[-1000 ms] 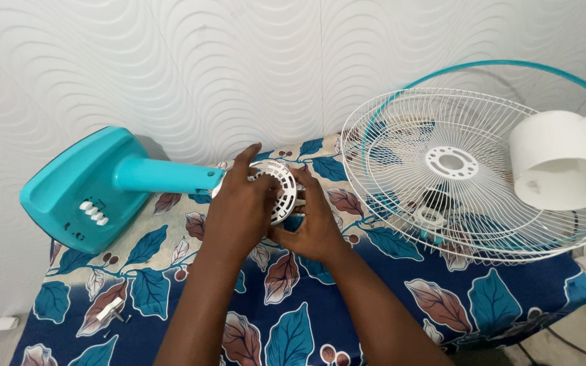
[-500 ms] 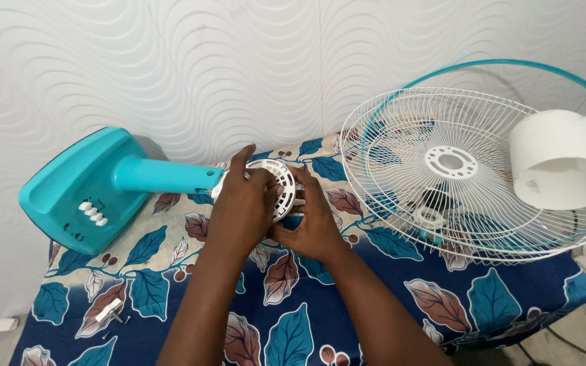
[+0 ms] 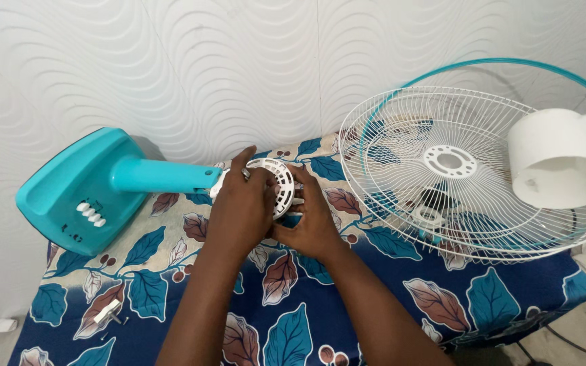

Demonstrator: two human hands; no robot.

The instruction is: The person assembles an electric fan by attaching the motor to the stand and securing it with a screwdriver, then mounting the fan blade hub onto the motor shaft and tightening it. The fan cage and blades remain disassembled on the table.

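- The motor housing (image 3: 281,184) is a round white plastic piece with a slotted, vented face, and it sits at the end of the teal neck (image 3: 161,175) of the fan base (image 3: 76,193).
- It lies over the leaf-print cloth (image 3: 293,318), near the wall side of the table, between the base on my left and the wire guard (image 3: 456,169) on my right.
- My left hand (image 3: 239,210) is closed over the housing's left half, fingers curled across the top edge, so much of that side is hidden.
- My right hand (image 3: 317,227) grips it from the lower right, thumb up against the vented face.
- Both hands are clamped on the same piece, touching each other beneath it.
- The white guard leans tilted at the right, with a teal rim (image 3: 510,64) behind it and a white cover (image 3: 557,159) resting against its right side.
- A small white part with screws (image 3: 108,313) lies on the cloth near the front left corner.
- Against half a second ago, almost nothing has changed: my grip on the housing is the same and the housing sits in the same spot.
- Against a second ago, my left fingers have drawn in closer over the top of the housing, and my right thumb sits a little nearer the vents.
- The base, guard and cover have not moved on the table; the slight drift in the view is my head.
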